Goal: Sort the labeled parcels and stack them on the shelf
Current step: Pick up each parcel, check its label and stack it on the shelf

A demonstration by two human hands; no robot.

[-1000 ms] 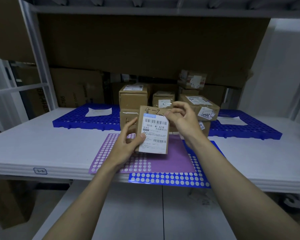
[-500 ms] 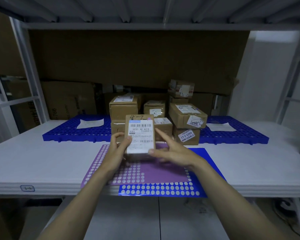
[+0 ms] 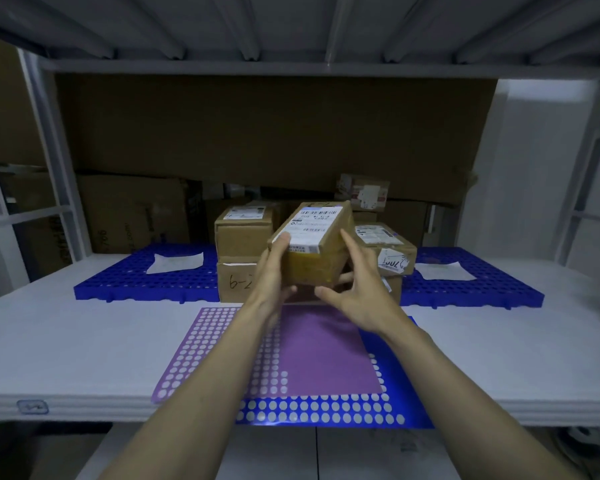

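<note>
A small brown labeled parcel is held up above the white shelf, tilted with its white barcode label facing up. My left hand grips its left side, thumb on the label's edge. My right hand supports its right side and underside with fingers spread and mostly straight. Behind it stand stacked parcels: a left stack whose lower box is marked "6-2", and a right stack. The boxes directly behind the held parcel are hidden.
A blue perforated pallet runs across the shelf's back, with white paper slips at left and right. Purple and blue dotted mats lie at the front. Large cartons and a small box sit behind.
The parcel has gone from upright, label facing me, to tilted back and lifted farther toward the stacks. My right hand moved from its front edge to its right side and underside.
</note>
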